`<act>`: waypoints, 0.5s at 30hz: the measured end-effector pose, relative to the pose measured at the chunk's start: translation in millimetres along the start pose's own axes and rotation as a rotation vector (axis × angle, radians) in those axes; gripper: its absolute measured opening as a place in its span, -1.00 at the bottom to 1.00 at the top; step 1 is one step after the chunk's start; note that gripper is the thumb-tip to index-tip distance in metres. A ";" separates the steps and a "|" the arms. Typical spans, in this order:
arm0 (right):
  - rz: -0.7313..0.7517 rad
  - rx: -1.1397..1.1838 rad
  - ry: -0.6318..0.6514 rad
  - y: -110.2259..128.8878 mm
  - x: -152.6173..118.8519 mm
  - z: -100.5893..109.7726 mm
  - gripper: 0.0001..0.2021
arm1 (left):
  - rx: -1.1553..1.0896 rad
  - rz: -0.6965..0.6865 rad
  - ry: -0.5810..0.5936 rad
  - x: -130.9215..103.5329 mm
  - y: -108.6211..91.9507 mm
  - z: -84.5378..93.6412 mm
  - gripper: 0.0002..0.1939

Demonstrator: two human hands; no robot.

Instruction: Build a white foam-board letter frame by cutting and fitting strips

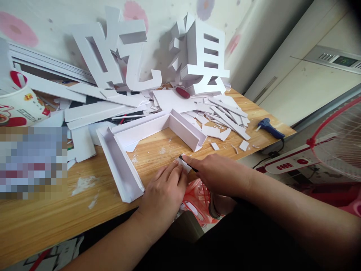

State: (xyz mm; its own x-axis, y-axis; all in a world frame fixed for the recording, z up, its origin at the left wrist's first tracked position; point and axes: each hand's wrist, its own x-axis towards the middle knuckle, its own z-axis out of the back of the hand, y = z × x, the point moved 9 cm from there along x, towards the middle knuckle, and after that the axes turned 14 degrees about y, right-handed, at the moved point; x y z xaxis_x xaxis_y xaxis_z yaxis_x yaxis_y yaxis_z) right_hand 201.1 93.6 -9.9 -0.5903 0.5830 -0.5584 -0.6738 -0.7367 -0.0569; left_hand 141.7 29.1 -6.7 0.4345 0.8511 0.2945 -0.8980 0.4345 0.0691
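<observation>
Left hand (165, 190) flat on foam strip (182, 162); right hand (218, 173) gripping knife (188, 164).

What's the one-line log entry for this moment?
left hand: pressing white strip | right hand: holding knife on strip | surface: wooden table

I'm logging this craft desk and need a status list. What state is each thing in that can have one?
Left hand: flat, pressing a small white piece to the table.
Right hand: grip shut on a dark-tipped tool, tip at the piece.
Foam channel: lying open side up.
Foam characters: upright against the wall.
Glue gun: lying down, unheld.
Fan: running or not, cannot tell.
</observation>
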 end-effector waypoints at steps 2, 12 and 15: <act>-0.005 0.017 0.003 0.6 -1.0 0.4 -0.38 | 0.012 0.000 -0.019 -0.6 -0.3 1.2 -0.67; -0.018 -0.005 0.061 5.4 -10.9 -5.7 -0.25 | 0.005 -0.013 -0.073 -0.8 -1.8 4.5 -0.70; -0.017 -0.021 0.045 5.7 -14.3 -8.2 -0.23 | 0.003 -0.015 -0.057 -1.5 -1.6 3.8 -0.70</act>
State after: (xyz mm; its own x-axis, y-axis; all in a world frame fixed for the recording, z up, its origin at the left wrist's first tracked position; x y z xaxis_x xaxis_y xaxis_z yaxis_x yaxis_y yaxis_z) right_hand 209.3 78.2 -9.0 -0.5583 0.5795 -0.5937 -0.6735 -0.7344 -0.0836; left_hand 142.2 26.0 -3.6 0.4432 0.8263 0.3476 -0.8917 0.4461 0.0763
